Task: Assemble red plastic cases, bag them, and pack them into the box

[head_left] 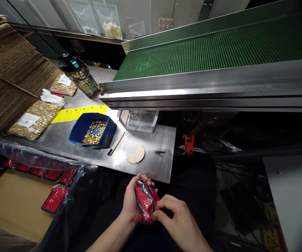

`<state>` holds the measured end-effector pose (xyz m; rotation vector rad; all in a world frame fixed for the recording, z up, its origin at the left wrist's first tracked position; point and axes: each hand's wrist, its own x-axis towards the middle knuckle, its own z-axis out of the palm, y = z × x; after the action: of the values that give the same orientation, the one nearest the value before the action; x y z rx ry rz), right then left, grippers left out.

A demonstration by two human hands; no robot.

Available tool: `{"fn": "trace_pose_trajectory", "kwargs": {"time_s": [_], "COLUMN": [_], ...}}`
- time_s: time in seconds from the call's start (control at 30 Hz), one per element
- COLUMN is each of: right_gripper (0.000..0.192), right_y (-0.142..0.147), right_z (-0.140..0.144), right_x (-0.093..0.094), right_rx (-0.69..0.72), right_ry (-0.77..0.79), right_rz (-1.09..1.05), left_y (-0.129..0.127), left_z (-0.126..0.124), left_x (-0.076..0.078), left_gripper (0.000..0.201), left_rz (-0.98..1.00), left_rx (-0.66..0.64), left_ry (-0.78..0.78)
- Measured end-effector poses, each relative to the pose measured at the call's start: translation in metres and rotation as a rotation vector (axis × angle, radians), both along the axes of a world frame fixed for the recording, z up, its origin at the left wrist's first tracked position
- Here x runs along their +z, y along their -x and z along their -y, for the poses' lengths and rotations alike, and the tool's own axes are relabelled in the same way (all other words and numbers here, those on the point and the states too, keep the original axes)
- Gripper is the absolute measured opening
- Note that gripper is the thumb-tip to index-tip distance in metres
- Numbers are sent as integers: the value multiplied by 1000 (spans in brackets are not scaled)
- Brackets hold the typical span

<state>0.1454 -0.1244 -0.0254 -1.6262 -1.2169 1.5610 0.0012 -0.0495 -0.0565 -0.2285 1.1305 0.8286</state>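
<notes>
A small red packet in clear plastic wrap (145,201) sits between both hands, low in the view, just below the front edge of the steel table (151,164). My left hand (131,203) cups it from the left with fingers curled behind. My right hand (173,217) pinches its lower right edge with thumb and fingers. On the table a blue bin (81,127) holds several small gold parts.
A green conveyor belt (219,49) runs along the back right. Bags of gold parts (32,120), a yellow label strip (80,112), a bottle (81,75), a clear plastic box (140,120) and a tan half-disc (136,155) lie on the table. Red packets (55,197) fill a plastic-lined carton at lower left.
</notes>
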Motion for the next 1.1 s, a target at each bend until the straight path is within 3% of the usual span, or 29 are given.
{"fn": "trace_pose_trajectory", "kwargs": {"time_s": [0.07, 0.17, 0.27, 0.33, 0.43, 0.53, 0.6, 0.7, 0.83, 0.97, 1.1], "right_gripper": [18, 11, 16, 13, 8, 9, 10, 22, 36, 40, 43], "right_y": [-3, -4, 1, 4, -1, -9, -9, 2, 26, 44, 53], "right_z": [1, 0, -1, -3, -10, -21, -29, -38, -39, -37, -39], "right_x": [3, 5, 4, 3, 6, 10, 10, 2, -19, -36, -38], "right_rx": [57, 130, 104, 43, -14, 85, 187, 253, 266, 320, 420], "right_ry": [-62, -106, -125, -177, -169, -21, 86, 241, 392, 271, 217], "right_rz": [-39, -69, 35, 102, 53, -121, -237, -427, -537, -443, -356], "left_y": [1, 2, 4, 10, 30, 57, 72, 85, 97, 108, 115], "left_z": [-1, 0, 5, 9, 14, 9, 3, 1, 22, 49, 63], "left_x": [-2, -5, -5, -4, 2, 20, 38, 64, 72, 59, 51], "left_gripper": [24, 26, 30, 32, 48, 66, 55, 32, 19, 17, 17], "left_rz": [-15, -42, -40, -19, -128, -392, -471, -527, -693, -816, -854], "left_rx": [12, 17, -9, -112, -339, -639, -951, -1210, -1201, -1029, -903], "left_ry": [28, 58, 61, 16, -284, -839, -1111, -1185, -1092, -1057, -997]}}
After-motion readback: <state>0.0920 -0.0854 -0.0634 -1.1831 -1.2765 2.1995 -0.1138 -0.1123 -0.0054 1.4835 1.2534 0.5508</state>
